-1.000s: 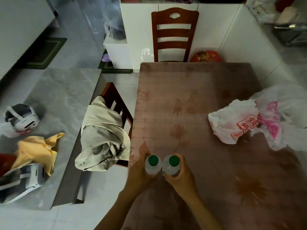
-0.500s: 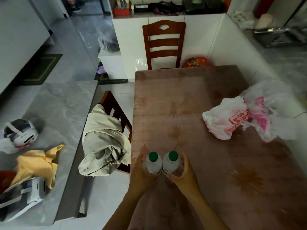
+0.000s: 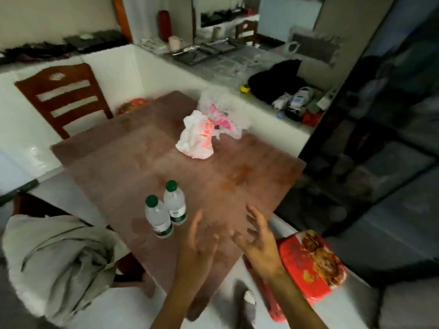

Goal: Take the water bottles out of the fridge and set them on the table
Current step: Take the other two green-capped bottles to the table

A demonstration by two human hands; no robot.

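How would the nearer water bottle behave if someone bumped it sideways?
The nearer bottle is tall and narrow on a small base, so it would probably tip rather than slide. It stands right beside the other bottle, so it might knock that over. Its round body would likely roll across the table once down.

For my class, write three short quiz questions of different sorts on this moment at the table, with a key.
1. True or false: both water bottles stand upright on the table.
2. What does the left hand hold? A) a bottle B) the plastic bag C) nothing
3. Fill in: each bottle's cap is coloured ____.

Key:
1. True; they stand side by side near the table's near edge.
2. C; the left hand and right hand are both open, apart from the bottles.
3. Green.
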